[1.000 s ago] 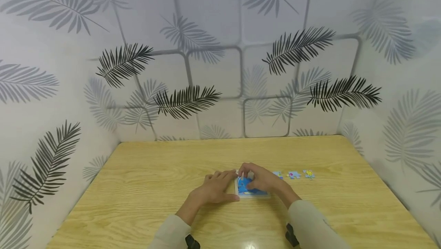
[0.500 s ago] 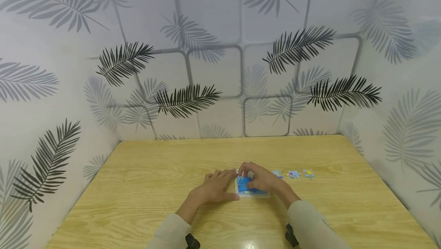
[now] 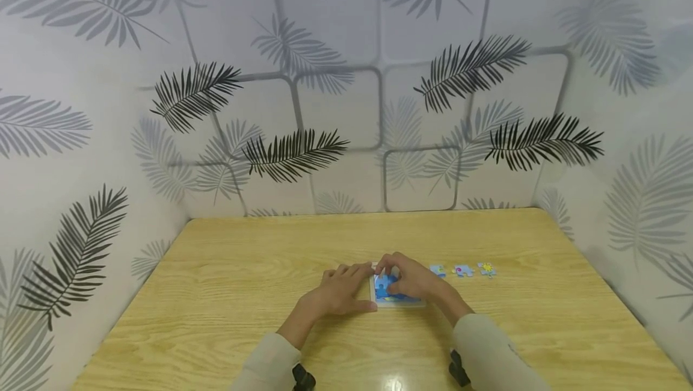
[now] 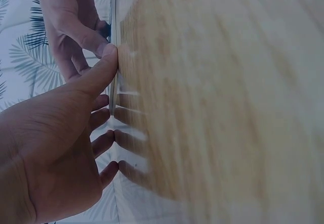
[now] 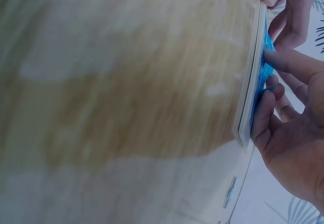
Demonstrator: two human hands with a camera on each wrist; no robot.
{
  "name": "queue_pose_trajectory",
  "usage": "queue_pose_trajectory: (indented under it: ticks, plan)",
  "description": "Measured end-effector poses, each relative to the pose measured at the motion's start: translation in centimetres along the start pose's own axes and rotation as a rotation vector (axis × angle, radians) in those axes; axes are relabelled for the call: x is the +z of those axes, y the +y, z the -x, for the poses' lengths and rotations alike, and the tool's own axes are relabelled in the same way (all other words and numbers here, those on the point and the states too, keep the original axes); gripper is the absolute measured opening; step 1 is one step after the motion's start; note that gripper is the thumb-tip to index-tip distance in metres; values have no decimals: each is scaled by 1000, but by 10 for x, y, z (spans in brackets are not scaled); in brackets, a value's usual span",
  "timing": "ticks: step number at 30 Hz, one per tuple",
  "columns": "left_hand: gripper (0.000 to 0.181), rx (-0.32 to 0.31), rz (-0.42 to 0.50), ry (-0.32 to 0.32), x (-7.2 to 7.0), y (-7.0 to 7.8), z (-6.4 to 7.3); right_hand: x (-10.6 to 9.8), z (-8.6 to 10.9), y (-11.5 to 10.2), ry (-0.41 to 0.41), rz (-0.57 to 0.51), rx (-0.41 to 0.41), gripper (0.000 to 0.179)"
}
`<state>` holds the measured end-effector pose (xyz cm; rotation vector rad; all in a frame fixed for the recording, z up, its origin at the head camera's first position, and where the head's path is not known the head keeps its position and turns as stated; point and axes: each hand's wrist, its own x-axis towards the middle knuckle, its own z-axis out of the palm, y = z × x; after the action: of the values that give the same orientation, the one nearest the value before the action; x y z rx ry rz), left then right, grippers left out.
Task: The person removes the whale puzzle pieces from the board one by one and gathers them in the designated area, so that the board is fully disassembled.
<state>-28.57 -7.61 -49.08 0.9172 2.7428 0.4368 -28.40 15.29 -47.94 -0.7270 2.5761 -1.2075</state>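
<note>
A small jigsaw puzzle tray point(image 3: 400, 305) with a pale rim and a blue picture lies on the table in the head view. My left hand point(image 3: 338, 292) rests along its left side, fingers spread, with the thumb at the near left corner. From the right, my right hand point(image 3: 408, 280) arches over the tray and pinches a blue puzzle piece point(image 3: 382, 283) between thumb and fingers. In the right wrist view, blue pieces point(image 5: 267, 44) stand slightly proud of the tray's edge at the fingertips. The right hand hides much of the picture.
Three loose puzzle pieces lie in a row right of the tray: one partly behind the hand point(image 3: 438, 270), one with a pink swirl point(image 3: 464, 270) and one with a yellow sun point(image 3: 487, 269). The wooden table point(image 3: 243, 264) meets leaf-patterned walls behind and at both sides.
The blue piece under the right fingers has shifted slightly and looks lighter, with its outline clearer. Both hands stay almost in place; the head view has tilted a little.
</note>
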Motion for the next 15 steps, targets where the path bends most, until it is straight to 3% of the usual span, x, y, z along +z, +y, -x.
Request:
queue_pose_trajectory:
  ticks: [9, 15]
  plan:
    - [80, -2, 5, 4, 2, -1, -1, -2, 1, 5, -9, -11, -42, 35]
    - [86, -6, -10, 3, 5, -4, -3, -1, 1, 7, -7, -17, -18, 36]
